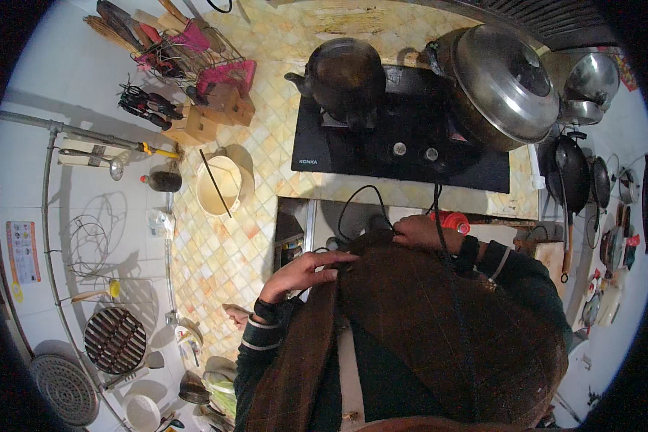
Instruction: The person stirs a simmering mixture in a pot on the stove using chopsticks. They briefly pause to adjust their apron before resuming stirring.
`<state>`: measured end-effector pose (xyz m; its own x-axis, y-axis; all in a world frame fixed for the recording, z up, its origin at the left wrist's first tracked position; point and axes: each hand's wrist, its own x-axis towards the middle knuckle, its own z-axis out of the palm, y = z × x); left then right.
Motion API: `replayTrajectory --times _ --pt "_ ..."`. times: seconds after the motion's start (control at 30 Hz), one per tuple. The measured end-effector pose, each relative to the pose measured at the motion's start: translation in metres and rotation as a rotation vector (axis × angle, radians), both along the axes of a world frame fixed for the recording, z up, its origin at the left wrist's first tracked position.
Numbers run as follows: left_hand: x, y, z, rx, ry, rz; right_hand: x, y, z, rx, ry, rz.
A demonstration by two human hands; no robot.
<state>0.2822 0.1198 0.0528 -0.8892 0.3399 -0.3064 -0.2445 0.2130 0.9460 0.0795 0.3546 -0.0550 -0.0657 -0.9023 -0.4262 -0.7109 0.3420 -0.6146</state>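
Note:
My left hand is at the upper left edge of a brown garment or apron on my body; its fingertips meet the fabric and the thumb is spread a little. My right hand is bent over the upper edge of the same fabric, fingers curled and partly hidden. Whether either hand grips the cloth cannot be told. A black cable loops up beside my right hand, and another dark cord crosses that wrist. Close to the right hand lies a red-capped container.
A black two-burner gas hob bears a dark kettle and a large lidded pan. An open drawer or cabinet lies below it. On the tiled counter are a cream pot with a dark stick across it and wooden knife blocks.

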Motion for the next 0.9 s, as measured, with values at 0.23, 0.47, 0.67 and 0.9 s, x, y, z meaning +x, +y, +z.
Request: replayTrajectory --times 0.23,0.47,0.67,0.9 --pt "-0.003 -0.012 -0.007 -0.008 -0.050 0.219 -0.009 0.004 0.020 0.045 -0.002 -0.029" --pt "0.035 -0.100 -0.052 -0.536 0.234 1.412 -0.024 0.017 0.026 -0.104 -0.037 -0.217" --pt "0.049 -0.174 -0.082 -1.387 0.349 1.058 -0.029 0.024 0.026 -0.230 0.021 -0.304" --pt "0.040 -0.218 -0.135 -1.317 0.242 1.020 -0.033 0.031 0.016 -0.355 0.014 -0.374"
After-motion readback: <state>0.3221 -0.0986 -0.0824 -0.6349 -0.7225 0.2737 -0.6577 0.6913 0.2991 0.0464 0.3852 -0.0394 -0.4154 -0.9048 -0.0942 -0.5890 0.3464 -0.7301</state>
